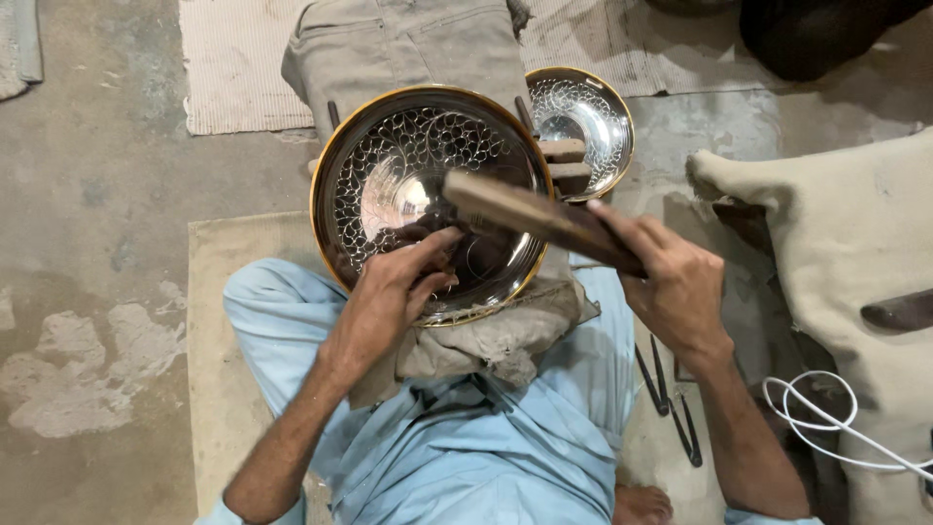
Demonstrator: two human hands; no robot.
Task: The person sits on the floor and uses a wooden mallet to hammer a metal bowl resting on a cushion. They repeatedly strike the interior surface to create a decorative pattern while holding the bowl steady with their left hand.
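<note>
We are looking down at a large round metal plate with a gold rim and an engraved leaf pattern (pixel 428 185), lying face up on a grey-brown cloth pad (pixel 505 335) over the lap of a person in light blue clothing (pixel 486 437). Nothing is lying loose inside the plate's hollow; only the hand and the tool are reaching into it. Just behind it, to the right, a smaller round engraved metal plate with the same gold rim (pixel 583 122) is sitting tilted, also holding nothing that we can see, with 2 wooden blocks (pixel 566 163) crossing its lower left edge.

The right hand (pixel 680 282) is wrapping closed around a long flat wooden mallet (pixel 530 214). Its long axis is running from lower right to upper left, the broad far end pointing toward the plate's centre and hovering above it.

The left hand (pixel 398 282) is resting on the plate's near half, fingers pressing together around something small and dark; we cannot tell what it is.

On the mat at the right, thin dark metal tools (pixel 671 399) are lying, and a white cable (pixel 826 418) is looping beside them.
</note>
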